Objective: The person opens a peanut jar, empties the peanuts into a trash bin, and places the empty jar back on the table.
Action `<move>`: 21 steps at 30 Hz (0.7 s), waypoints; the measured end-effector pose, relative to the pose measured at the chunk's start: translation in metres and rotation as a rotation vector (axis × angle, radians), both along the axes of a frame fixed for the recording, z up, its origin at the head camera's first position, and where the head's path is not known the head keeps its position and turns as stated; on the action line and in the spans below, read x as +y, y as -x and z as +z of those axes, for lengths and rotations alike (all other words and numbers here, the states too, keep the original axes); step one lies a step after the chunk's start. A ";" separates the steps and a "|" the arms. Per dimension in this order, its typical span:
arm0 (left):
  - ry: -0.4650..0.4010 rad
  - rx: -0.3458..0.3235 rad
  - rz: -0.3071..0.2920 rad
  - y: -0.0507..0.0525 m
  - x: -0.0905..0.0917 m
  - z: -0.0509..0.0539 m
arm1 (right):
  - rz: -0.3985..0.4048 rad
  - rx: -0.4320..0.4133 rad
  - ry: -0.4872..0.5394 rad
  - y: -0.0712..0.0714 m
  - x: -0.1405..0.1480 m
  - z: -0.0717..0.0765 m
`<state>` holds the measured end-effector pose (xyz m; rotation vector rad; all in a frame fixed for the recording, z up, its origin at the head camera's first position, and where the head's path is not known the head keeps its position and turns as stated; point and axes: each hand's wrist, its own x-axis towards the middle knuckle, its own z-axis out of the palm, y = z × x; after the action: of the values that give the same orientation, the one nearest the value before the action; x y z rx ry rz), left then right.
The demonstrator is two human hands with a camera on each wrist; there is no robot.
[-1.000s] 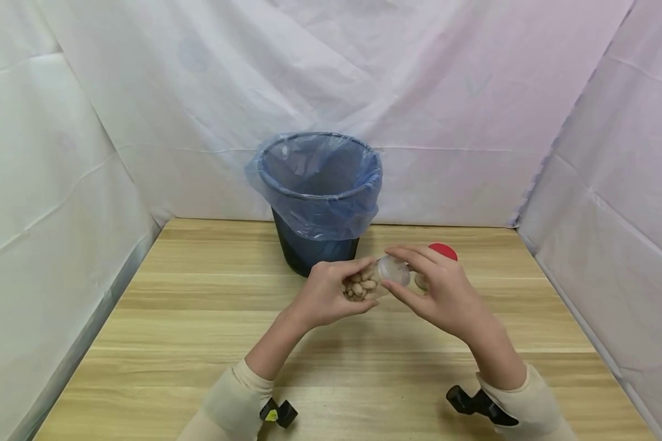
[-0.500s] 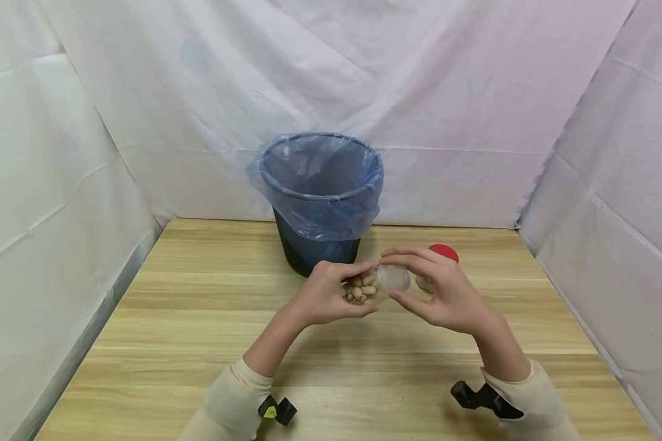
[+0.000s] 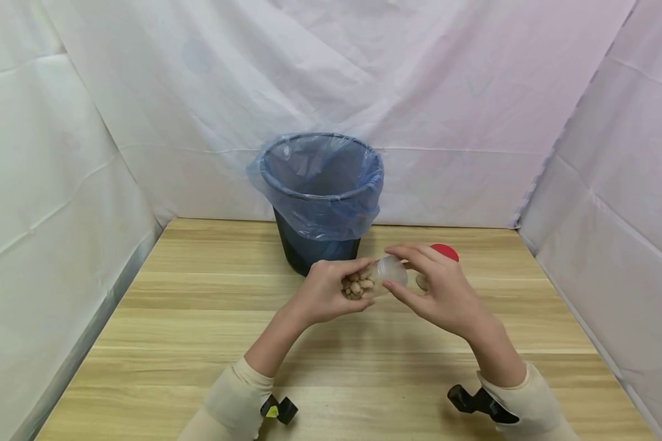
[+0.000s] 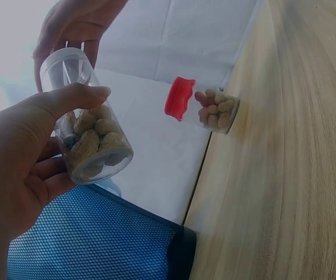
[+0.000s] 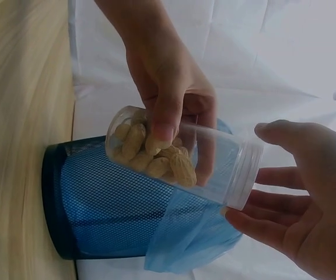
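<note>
A clear plastic jar (image 5: pixel 212 146) lies tilted between my two hands, partly filled with unshelled peanuts (image 5: pixel 182 169). My left hand (image 3: pixel 322 295) grips the jar's body near its base, thumb on one side and fingers on the other. At the other end is a translucent lid (image 5: pixel 244 175), which my right hand (image 3: pixel 444 297) holds by the rim between thumb and fingertips. In the left wrist view, my left thumb covers part of the jar. A second clear jar (image 4: pixel 219 111), with peanuts and a red lid (image 4: pixel 179 98), stands upright on the table; my right hand hides much of it in the head view.
Behind my hands stands a dark mesh bin (image 3: pixel 314 245) lined with a blue plastic bag (image 3: pixel 322 214). The wooden table (image 3: pixel 198 343) has white cloth (image 3: pixel 447 184) hanging behind it and at both sides.
My right hand's fingers have shifted round the lid, and its wrist has turned slightly. The jar's lid end tilted toward the head camera and back again. My left hand stays nearly in place.
</note>
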<state>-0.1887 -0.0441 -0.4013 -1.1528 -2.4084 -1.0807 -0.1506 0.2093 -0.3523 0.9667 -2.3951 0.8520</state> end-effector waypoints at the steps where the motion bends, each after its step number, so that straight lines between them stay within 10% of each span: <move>1: 0.003 0.002 -0.001 0.000 0.000 0.000 | -0.002 0.002 -0.006 0.000 0.000 0.000; 21: 0.019 -0.059 -0.055 0.002 -0.003 0.001 | 0.112 -0.026 -0.011 0.006 0.004 -0.005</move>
<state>-0.1905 -0.0473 -0.4006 -1.2159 -2.4504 -1.1260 -0.1569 0.2138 -0.3574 1.1097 -2.3878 0.8977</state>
